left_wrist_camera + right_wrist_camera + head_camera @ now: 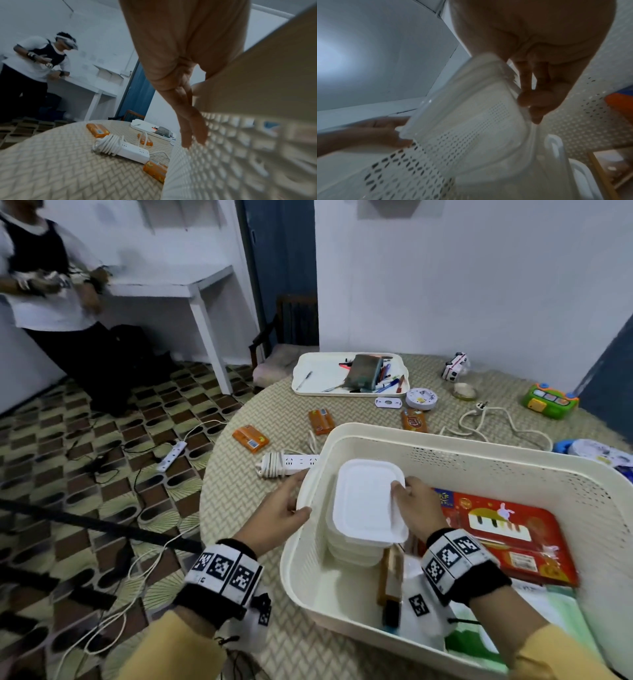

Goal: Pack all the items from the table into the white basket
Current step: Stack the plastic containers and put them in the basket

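Room in a home, patterned tile floor (113, 446), round table (260, 508), blue door (284, 268), white desk (178, 282)

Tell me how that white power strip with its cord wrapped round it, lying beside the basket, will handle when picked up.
The power strip looks like a rigid plastic bar, so it should lift stiffly, without sagging. Its cord is coiled round one end only, so that end probably hangs heavier. A loose stretch of cord trails toward the white basket; it may dangle or snag on the rim.
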### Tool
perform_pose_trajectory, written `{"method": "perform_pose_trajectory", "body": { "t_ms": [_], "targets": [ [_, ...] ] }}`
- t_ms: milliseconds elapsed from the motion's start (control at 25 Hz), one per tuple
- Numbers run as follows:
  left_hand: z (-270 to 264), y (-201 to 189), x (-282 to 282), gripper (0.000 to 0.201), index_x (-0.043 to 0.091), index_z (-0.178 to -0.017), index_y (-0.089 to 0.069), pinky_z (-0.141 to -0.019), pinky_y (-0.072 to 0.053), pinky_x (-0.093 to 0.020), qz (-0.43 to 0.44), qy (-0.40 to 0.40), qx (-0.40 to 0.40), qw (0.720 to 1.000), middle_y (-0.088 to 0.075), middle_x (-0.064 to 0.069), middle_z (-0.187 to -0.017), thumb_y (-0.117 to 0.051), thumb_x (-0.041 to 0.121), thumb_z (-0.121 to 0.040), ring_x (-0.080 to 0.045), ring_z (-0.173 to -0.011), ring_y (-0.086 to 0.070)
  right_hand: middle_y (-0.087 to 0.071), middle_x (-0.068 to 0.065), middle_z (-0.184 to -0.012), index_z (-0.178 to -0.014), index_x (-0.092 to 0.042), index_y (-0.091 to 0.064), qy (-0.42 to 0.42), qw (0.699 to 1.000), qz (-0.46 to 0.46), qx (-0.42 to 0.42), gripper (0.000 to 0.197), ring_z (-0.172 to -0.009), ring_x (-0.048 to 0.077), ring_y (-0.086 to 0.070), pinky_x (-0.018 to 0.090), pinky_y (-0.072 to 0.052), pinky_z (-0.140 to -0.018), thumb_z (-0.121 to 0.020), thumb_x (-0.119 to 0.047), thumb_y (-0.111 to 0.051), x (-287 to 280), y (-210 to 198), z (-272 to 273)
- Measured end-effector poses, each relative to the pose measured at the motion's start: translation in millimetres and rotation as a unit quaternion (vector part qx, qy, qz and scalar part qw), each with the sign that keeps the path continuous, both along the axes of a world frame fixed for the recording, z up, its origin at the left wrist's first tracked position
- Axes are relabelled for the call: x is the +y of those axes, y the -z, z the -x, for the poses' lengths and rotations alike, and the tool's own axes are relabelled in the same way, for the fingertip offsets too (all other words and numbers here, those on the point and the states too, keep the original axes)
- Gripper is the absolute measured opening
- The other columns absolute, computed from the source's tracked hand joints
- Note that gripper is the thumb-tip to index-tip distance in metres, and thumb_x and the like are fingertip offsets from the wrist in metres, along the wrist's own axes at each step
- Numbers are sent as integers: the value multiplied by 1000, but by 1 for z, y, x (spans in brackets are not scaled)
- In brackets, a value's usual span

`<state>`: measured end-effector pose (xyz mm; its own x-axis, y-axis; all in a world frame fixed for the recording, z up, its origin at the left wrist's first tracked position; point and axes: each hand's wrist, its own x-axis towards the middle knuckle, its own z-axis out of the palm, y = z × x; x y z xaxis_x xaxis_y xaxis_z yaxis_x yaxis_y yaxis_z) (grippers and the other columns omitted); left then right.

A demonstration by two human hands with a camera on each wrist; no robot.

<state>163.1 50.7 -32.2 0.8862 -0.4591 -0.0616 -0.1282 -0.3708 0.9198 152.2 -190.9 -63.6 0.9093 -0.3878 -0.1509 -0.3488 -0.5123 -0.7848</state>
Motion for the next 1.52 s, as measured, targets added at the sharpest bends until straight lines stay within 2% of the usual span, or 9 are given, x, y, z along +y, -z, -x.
{"method": "perform_pose_trajectory", "body": {
  "t_ms": [120,240,440,840,960,1120,1240,1360,1520],
  "targets": [
    [-1,5,0,53,28,-131,-41,-64,-47,-29,16,-18,4,1000,-72,3,-72,-52,-5,-91,-20,-67,-62,-62,22,-103,-104,5,-57,-16,1000,25,-2,26,-98,33,-57,30,-33,-68,-98,-19,-47,7,3,4],
    [1,6,-1,53,35,-127,-42,-62,-44,-28,27,-26,9,999,-72,-11,-77,-52,-3,-92,-20,-65,-61,-48,12,-125,-131,-9,-46,-52,989,111,-86,48,-118,27,-42,34,-36,-95,-90,-30,-60,10,-2,15],
    [0,8,-2,51,36,-118,-44,-59,-47,-25,42,-32,1,999,-71,7,-72,-52,-7,-91,-17,-62,-62,-42,-8,-127,-123,-39,-51,-346,894,273,-78,58,-121,13,-35,32,-26,-97,-71,-64,-61,17,-8,34],
    [-8,16,0,52,35,-125,-44,-61,-42,-33,56,-29,13,998,-66,-26,-77,-57,0,-87,-27,-65,-55,-38,-1,-140,-123,-37,-54,-319,909,258,-70,51,-131,20,-33,36,-25,-111,-77,-50,-70,24,0,14],
    [-11,17,2,54,31,-131,-44,-58,-42,-31,44,-22,18,999,-65,-27,-75,-59,8,-85,-26,-61,-54,-37,-1,-140,-123,-37,-55,-321,914,244,-53,52,-131,21,-32,39,-27,-112,-76,-49,-72,26,-4,13],
    [-11,11,2,51,19,-132,-42,-47,-41,-22,10,-14,1,1000,-60,-1,-53,-56,1,-87,-14,-48,-52,-40,1,-141,-127,-31,-54,-291,933,206,-42,54,-135,17,-32,40,-23,-115,-78,-47,-71,26,-21,14],
    [-12,3,6,51,17,-134,-37,-60,-53,-41,-17,16,10,1000,-65,-31,-80,-57,5,-88,-35,-68,-63,-46,4,-130,-128,-23,-53,-248,945,197,-80,47,-128,20,-40,30,-32,-106,-84,-29,-69,26,-38,20],
    [-14,-8,6,48,15,-131,-36,-77,-56,-44,-48,49,35,997,-66,-17,-109,-60,8,-90,-25,-88,-66,-46,7,-129,-133,-19,-47,-222,944,234,-64,49,-125,21,-41,28,-31,-102,-88,-25,-65,27,-66,32],
    [-18,-35,-3,59,13,-139,-41,-107,-36,-32,-189,93,-116,971,-48,-3,-141,-64,34,-89,-20,-128,-47,-43,13,-133,-140,-16,-37,-137,949,275,-75,60,-127,28,-40,41,-35,-105,-88,-25,-63,25,-106,67]
  ]
}}
